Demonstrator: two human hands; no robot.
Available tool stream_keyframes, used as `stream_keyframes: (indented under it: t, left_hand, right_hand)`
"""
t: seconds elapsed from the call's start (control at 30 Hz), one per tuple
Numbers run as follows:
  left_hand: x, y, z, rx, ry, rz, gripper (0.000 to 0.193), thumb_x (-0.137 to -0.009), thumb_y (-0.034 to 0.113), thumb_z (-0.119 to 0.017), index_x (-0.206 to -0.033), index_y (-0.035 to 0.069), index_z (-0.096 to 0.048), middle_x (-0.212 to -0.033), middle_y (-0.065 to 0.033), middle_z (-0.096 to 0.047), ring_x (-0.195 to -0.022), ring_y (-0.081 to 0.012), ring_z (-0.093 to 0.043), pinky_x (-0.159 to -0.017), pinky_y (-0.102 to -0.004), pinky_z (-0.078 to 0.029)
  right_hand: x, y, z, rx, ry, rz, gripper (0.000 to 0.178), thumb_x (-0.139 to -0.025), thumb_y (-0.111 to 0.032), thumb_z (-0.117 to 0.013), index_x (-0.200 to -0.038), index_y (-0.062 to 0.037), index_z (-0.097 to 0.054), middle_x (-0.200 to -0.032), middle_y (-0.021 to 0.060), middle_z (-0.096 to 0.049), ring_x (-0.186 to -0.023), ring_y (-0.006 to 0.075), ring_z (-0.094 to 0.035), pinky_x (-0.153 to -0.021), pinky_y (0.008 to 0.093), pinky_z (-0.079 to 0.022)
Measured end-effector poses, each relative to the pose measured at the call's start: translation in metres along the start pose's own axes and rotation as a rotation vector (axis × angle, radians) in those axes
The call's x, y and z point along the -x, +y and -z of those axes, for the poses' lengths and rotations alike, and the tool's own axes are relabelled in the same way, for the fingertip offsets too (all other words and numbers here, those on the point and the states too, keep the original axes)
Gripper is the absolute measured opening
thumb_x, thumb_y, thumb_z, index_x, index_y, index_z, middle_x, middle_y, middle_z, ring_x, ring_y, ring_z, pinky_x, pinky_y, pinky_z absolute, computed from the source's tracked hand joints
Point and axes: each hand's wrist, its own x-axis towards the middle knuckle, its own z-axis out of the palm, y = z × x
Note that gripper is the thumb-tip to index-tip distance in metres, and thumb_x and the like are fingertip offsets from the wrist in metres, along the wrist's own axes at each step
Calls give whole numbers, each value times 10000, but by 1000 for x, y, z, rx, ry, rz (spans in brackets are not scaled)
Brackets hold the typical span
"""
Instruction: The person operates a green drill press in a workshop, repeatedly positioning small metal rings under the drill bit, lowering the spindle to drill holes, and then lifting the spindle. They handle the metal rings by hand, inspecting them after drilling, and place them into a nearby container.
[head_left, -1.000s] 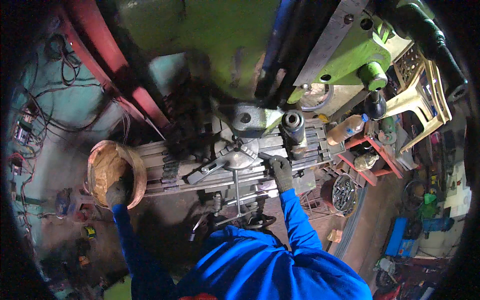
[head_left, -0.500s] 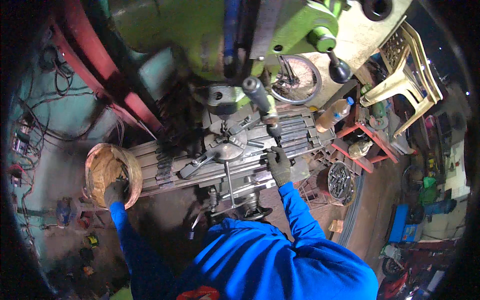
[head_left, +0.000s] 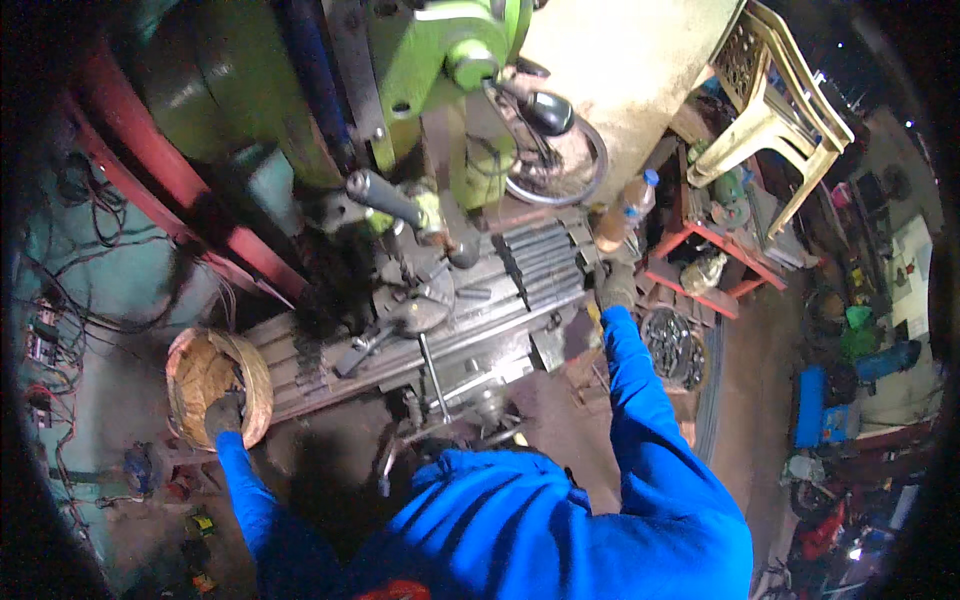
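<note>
My left hand [head_left: 224, 414], in a dark work glove, reaches over the near rim of a round tub [head_left: 262, 392] with a brown inside. Dark small pieces lie in the tub beside it; its fingertips are hidden. At the right end of the slotted metal machine table [head_left: 480, 318] is my right hand [head_left: 616, 287], gloved too, close to a clear plastic bottle [head_left: 626, 212] with a blue cap. Whether its fingers hold anything is too unclear to see. A round clamping fixture [head_left: 420, 313] with a long bar handle [head_left: 433, 375] sits mid-table.
Above the table hangs a green machine head [head_left: 470, 65] with a grey-gripped lever [head_left: 385, 198] and a black knob [head_left: 549, 113]. A container of metal parts [head_left: 668, 340] stands right of the table. Farther right are a red metal frame [head_left: 715, 240] and a cream plastic chair [head_left: 770, 150].
My right hand has moved right along the table, from near its middle to its right end by the bottle. My left hand stays at the tub. The whole view has shifted.
</note>
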Motion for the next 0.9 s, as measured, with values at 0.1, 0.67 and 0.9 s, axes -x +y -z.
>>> stream_keyframes:
  t: [0.1,0.67,0.9]
  left_hand:
    - [4,33,-1,99,3,25,433,-808,441,-596,-925,44,-726,-960,-218,-685,-934,-391,-652,-825,-466,-485]
    - [8,39,17,-51,-66,21,501,-820,509,-564,-952,52,-722,-983,-203,-681,-951,-390,-643,-823,-470,-480]
    - [12,18,7,79,10,9,477,-859,479,-524,-931,54,-729,-937,-224,-677,-918,-406,-639,-814,-464,-475]
  right_hand:
    - [-12,38,-11,150,-226,-45,380,-873,-408,-594,-1052,-75,-633,-1022,216,-629,-1002,400,-588,-842,499,-480]
    - [-24,-1,21,228,-271,-134,306,-914,-294,-517,-1026,-22,-604,-997,210,-647,-934,382,-630,-843,498,-479]
    - [49,-26,36,-1263,-229,-199,447,-977,-327,-507,-1235,36,-547,-1036,150,-651,-962,281,-647,-820,390,-521]
